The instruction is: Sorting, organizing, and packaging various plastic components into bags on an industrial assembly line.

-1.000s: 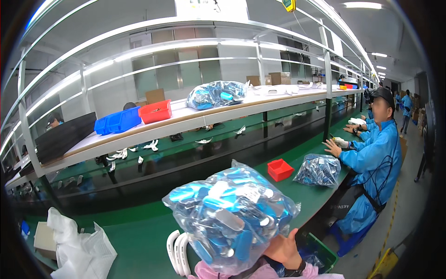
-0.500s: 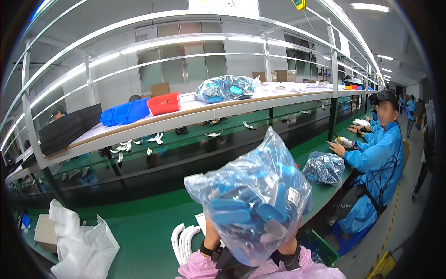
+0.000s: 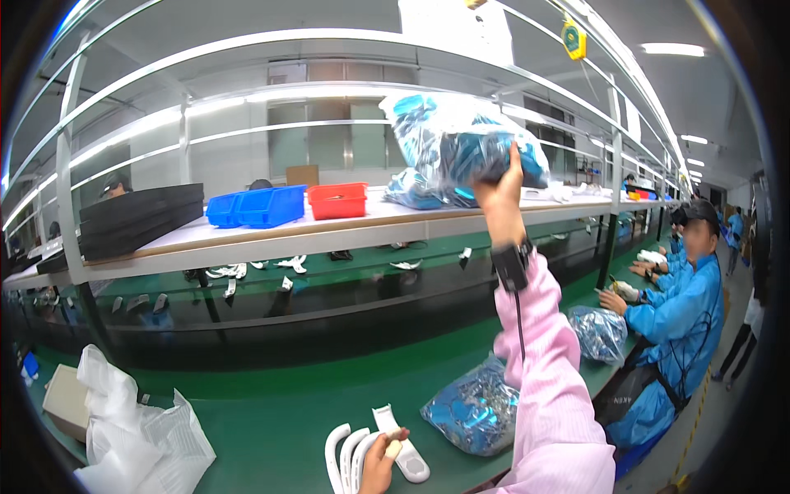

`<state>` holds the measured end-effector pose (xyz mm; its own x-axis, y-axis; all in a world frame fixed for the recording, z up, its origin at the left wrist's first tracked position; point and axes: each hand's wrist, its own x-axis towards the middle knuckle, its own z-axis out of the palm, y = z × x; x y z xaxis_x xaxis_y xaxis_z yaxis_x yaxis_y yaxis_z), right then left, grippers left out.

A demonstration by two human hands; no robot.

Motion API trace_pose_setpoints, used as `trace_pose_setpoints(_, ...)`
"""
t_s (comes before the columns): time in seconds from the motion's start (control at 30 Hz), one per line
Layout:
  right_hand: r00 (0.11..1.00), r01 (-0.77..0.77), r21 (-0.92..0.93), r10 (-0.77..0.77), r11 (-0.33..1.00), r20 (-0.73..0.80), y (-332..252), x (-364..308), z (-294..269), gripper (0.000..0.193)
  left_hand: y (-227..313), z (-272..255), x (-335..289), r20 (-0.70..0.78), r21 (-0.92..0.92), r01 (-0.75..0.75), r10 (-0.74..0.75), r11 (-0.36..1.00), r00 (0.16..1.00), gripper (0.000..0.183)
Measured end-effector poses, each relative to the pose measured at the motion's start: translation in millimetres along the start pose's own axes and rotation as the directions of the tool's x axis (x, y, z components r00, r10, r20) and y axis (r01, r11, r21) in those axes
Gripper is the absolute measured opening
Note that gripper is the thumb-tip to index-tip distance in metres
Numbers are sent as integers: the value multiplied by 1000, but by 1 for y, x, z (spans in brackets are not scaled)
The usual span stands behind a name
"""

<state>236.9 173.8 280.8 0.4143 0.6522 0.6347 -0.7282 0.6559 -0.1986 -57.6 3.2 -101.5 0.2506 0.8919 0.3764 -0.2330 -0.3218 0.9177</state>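
My raised right hand (image 3: pixel 500 185) grips a clear plastic bag of blue parts (image 3: pixel 461 136) from below and its near side, at shelf height. Behind and below it, another bag of blue parts (image 3: pixel 415 191) rests on the shelf. My left hand (image 3: pixel 380 465) is low at the table's near edge, a pale cover on a fingertip. Its fingers are closed over a white plastic part with a rounded end (image 3: pixel 414 471); the underside of the grip is hidden. Just left of it lie several curved white parts (image 3: pixel 333 453). A further bag of parts (image 3: pixel 473 407) sits on the green table beside my right sleeve.
The shelf (image 3: pixel 288 239) carries blue bins (image 3: pixel 259 206), a red bin (image 3: pixel 337 200) and black foam slabs (image 3: pixel 140 222). White foam wrap (image 3: pixel 140 428) and a box (image 3: pixel 66 402) stand at left. At right a person in blue (image 3: pixel 679 329) works near another bag (image 3: pixel 598 333).
The bag, held in both hands over the table, has gone up to the shelf in my right hand. My left hand has let go and come down to the white parts. The view has shifted.
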Motion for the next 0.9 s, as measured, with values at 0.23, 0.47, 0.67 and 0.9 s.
trace_pose_setpoints(0.23,978,-139,-511,36,848,-205,64,132,-92,61,-6,-27,-3,171,-195,98,-65,976,983,50)
trace_pose_setpoints(0.47,976,-193,-753,43,628,-215,54,162,-131,62,10,-26,-1,123,-363,229,-197,903,973,75)
trace_pose_setpoints(0.67,931,-245,-797,-95,552,-352,35,173,-137,57,22,-26,5,93,-337,233,-214,912,972,74)
trace_pose_setpoints(0.9,967,120,-471,-211,874,-144,61,163,-140,38,-24,-29,-5,60,-280,170,-160,945,985,64)
